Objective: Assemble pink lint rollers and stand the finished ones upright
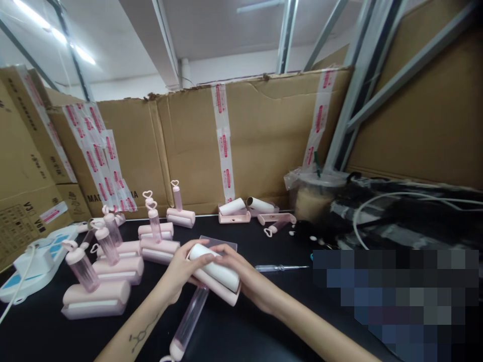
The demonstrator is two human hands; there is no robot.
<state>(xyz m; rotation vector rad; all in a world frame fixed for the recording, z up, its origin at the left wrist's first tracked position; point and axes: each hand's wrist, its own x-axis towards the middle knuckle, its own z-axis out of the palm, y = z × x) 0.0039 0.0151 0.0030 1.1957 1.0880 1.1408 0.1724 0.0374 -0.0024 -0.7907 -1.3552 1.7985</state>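
Between my two hands is a pink lint roller with a white paper roll (221, 274) in its open head. Its clear pink handle (191, 315) points down toward the table's near edge and ends in a pink cap. My left hand (181, 271) is closed around the head's left end, thumb across the white roll. My right hand (241, 276) grips the right end, fingers over the top of the roll. Just behind the hands lies a translucent cover (226, 245), partly hidden by them.
Several assembled lint rollers (96, 296) stand at the left, handles up. At the back, two opened roller heads (234, 217) hold loose white rolls. A clear screwdriver (281, 268) lies right of my hands. A drink cup (314, 201), black bags (377, 216) and a power strip (56, 251) flank the table.
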